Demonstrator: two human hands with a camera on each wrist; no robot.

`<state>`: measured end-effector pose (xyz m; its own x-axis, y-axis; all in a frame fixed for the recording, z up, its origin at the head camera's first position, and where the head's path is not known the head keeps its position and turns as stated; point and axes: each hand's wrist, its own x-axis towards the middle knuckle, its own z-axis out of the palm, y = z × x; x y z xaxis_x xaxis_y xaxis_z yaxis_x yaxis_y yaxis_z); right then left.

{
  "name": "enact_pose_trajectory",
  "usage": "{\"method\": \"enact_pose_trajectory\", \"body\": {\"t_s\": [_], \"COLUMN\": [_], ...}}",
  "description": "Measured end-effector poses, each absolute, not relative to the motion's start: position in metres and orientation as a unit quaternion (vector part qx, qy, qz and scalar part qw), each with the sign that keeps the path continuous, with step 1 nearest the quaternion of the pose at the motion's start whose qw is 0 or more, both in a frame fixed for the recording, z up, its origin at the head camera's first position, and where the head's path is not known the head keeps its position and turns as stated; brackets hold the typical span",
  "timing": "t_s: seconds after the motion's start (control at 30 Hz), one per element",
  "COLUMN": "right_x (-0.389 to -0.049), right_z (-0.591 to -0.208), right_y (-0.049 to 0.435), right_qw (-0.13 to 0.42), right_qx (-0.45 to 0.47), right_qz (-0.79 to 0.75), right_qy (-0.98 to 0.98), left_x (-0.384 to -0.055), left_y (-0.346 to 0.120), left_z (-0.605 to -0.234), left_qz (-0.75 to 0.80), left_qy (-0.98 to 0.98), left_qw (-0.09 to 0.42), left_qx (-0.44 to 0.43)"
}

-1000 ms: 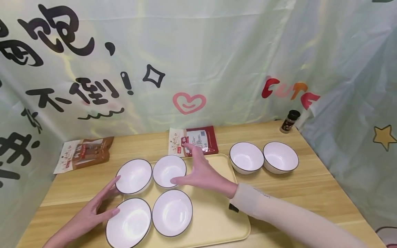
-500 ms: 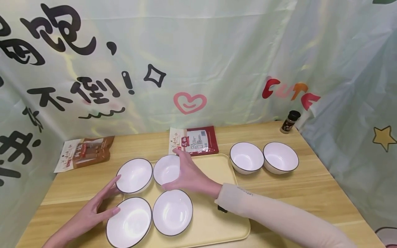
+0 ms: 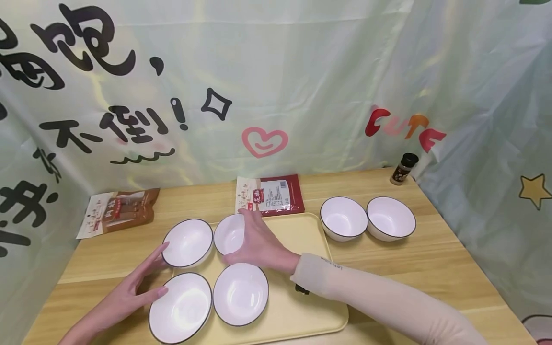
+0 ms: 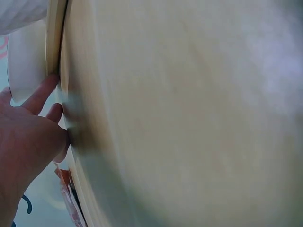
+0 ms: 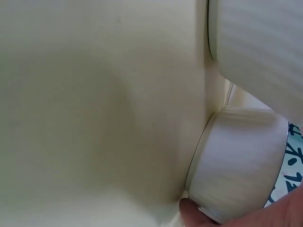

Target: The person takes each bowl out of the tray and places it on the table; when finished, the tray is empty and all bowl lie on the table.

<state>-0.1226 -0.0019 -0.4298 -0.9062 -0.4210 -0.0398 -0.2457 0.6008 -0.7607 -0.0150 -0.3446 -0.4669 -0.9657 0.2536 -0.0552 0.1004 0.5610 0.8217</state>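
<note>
Around one bowl (image 3: pixel 228 235) our right hand (image 3: pixel 260 247) curves thumb and fingers; our left hand (image 3: pixel 125 294), spread, touches the two bowls (image 3: pixel 188 243) beside it, perhaps steadying them in line. All are round, glossy, dark-rimmed. Beneath lies a smooth tray (image 3: pixel 297 311); beyond our hands, crinkly pouches (image 3: pixel 270 195) on the wood-grained desk (image 3: pixel 409 263).

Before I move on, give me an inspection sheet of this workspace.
Surface: wooden table, yellow tray on it.
Job's things: four white bowls grouped at the tray's left part, two more bowls right of it; all mouth up.
Clutter: brown packet, red packet and shaker, toward the back.
Hands: left hand appears to touch the two leftmost bowls; right hand grips the bowl nearest the red packet.
Cables: nothing seen.
Surroundings: printed curtain behind and at both sides.
</note>
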Motion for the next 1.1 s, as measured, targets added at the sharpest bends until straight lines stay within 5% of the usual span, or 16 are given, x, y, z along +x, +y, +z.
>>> {"method": "enact_pose_trajectory", "body": {"t_s": [0.57,1.1], "right_x": [-0.128,-0.126], "right_z": [-0.429,-0.415], "right_y": [0.010,0.044], "right_qw": [0.118,0.058], "right_qx": [-0.203,-0.226], "right_qz": [-0.445,-0.477], "right_qy": [0.864,0.847], "left_x": [-0.015,-0.015], "left_y": [-0.343,-0.343], "left_z": [-0.467,-0.467], "left_qz": [0.459,0.456], "left_qy": [0.879,0.881], "left_qw": [0.082,0.082], "left_qx": [0.097,0.094]}}
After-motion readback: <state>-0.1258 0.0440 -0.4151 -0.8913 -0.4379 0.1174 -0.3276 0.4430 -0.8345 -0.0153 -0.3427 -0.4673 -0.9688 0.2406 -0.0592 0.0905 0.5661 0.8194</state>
